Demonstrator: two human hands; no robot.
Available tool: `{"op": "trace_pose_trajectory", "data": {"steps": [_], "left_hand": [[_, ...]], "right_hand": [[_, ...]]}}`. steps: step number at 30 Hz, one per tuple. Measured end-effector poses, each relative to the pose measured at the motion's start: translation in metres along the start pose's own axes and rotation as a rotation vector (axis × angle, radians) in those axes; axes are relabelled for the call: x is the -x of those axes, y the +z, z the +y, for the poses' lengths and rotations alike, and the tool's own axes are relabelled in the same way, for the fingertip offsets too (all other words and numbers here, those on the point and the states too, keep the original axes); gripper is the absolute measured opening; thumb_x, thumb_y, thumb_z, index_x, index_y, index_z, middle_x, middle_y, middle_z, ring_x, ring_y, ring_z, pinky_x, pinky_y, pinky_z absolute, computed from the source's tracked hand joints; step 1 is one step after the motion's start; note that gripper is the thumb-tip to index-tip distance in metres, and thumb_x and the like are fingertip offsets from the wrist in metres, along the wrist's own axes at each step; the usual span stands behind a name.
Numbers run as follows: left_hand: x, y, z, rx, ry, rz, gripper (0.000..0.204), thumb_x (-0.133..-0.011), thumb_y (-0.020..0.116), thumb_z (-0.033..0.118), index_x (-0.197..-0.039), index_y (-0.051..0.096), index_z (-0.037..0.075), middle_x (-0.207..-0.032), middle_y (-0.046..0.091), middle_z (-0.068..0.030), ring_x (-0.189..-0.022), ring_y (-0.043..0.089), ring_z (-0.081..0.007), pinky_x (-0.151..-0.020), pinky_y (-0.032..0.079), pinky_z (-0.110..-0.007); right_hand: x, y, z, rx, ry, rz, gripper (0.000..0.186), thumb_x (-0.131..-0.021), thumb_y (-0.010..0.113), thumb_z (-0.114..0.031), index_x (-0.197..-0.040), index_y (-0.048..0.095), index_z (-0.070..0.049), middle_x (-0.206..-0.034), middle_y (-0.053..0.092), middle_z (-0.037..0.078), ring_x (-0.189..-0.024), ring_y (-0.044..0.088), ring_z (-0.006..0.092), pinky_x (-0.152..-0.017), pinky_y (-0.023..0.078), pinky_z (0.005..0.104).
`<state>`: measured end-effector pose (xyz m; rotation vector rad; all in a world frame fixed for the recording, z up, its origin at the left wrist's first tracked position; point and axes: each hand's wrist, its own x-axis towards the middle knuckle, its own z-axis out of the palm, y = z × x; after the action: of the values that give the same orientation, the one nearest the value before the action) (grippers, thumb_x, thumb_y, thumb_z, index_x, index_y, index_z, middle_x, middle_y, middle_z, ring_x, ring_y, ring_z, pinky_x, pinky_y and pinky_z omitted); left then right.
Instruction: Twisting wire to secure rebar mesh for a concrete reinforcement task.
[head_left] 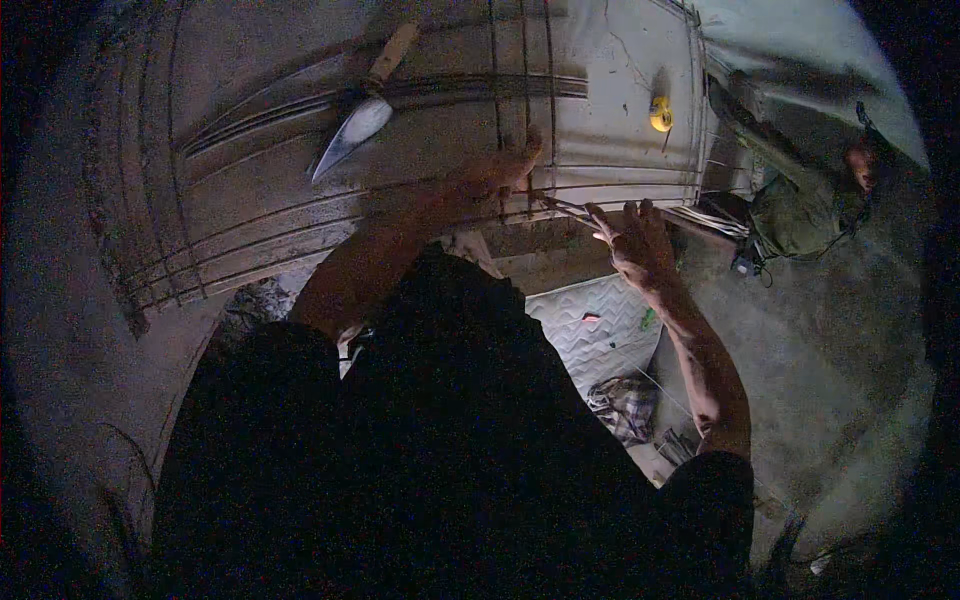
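A grid of thin metal bars point(620, 168) lies over a pale board along the top. My left hand point(510, 165) is on the bars near the middle, fingers curled at a crossing; what they grip is too dark to make out. Just below and right of it, my right hand point(630, 240) holds a thin, long metal tool point(570, 210), probably pliers or nippers, pointing toward that crossing. A pointed trowel point(355, 130) with a wooden handle lies on the grid at upper left. A yellow tape measure point(660, 114) sits at upper right.
A drab green bag point(800, 215) and a bundle of pale strips point(705, 222) are at the right. Below the grid are a white quilted pad point(580, 340) and plaid cloth point(620, 405). Bare concrete floor point(830, 370) shows at the right.
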<state>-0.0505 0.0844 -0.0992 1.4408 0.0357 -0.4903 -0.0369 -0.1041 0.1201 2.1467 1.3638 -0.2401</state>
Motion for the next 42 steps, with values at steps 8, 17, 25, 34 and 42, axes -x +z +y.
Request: {"op": "trace_pose_trajectory", "data": {"steps": [8, 17, 25, 34, 42], "left_hand": [[0.006, 0.002, 0.016, 0.068, -0.273, -0.169, 0.092, -0.079, 0.010, 0.076, -0.109, 0.051, 0.000, -0.079, 0.056, -0.0091, -0.066, 0.054, -0.0162, -0.063, 0.048, -0.039], [-0.006, 0.013, -0.008, 0.311, -0.294, -0.148, 0.098, -0.076, 0.017, 0.080, -0.130, 0.036, 0.001, -0.081, 0.050, -0.0121, -0.050, 0.043, -0.0160, -0.048, 0.044, -0.033], [-0.002, 0.010, 0.002, 0.220, -0.157, -0.180, 0.095, -0.077, 0.022, 0.078, -0.134, 0.029, 0.002, -0.081, 0.050, -0.0117, -0.050, 0.042, -0.0154, -0.047, 0.044, -0.034], [0.003, 0.005, -0.021, -0.067, 0.364, -0.073, 0.093, -0.080, 0.029, 0.074, -0.139, 0.016, 0.004, -0.083, 0.049, -0.0115, -0.050, 0.044, -0.0141, -0.044, 0.045, -0.032], [0.009, -0.002, 0.023, 0.284, -0.105, -0.172, 0.097, -0.079, 0.029, 0.075, -0.140, 0.012, 0.001, -0.084, 0.051, -0.0115, -0.050, 0.047, -0.0134, -0.042, 0.045, -0.029]], "right_hand": [[-0.029, -0.035, 0.005, -1.450, 0.703, -0.954, 0.029, -0.084, 0.063, -0.029, -0.087, 0.044, -0.008, -0.052, 0.048, 0.003, -0.037, 0.045, 0.0109, -0.031, 0.037, 0.0272], [-0.008, -0.012, 0.008, -0.420, 0.026, -0.129, 0.047, -0.074, 0.063, -0.013, -0.116, 0.043, -0.005, -0.087, 0.055, 0.015, -0.080, 0.055, 0.0297, -0.067, 0.043, 0.0452], [0.020, 0.019, -0.006, -0.236, 0.018, -0.028, 0.035, -0.087, 0.053, -0.022, -0.118, 0.049, -0.005, -0.084, 0.054, 0.014, -0.072, 0.053, 0.0317, -0.063, 0.045, 0.0412], [-0.017, 0.003, 0.012, -1.381, 0.623, -0.989, 0.039, -0.090, 0.049, -0.043, -0.101, 0.048, -0.006, -0.066, 0.050, 0.005, -0.050, 0.043, 0.0090, -0.040, 0.033, 0.0248], [0.012, -0.008, -0.018, -0.512, 0.098, -0.197, 0.057, -0.080, 0.063, -0.025, -0.125, 0.040, 0.001, -0.106, 0.052, 0.024, -0.096, 0.053, 0.0337, -0.083, 0.044, 0.0433]]}}
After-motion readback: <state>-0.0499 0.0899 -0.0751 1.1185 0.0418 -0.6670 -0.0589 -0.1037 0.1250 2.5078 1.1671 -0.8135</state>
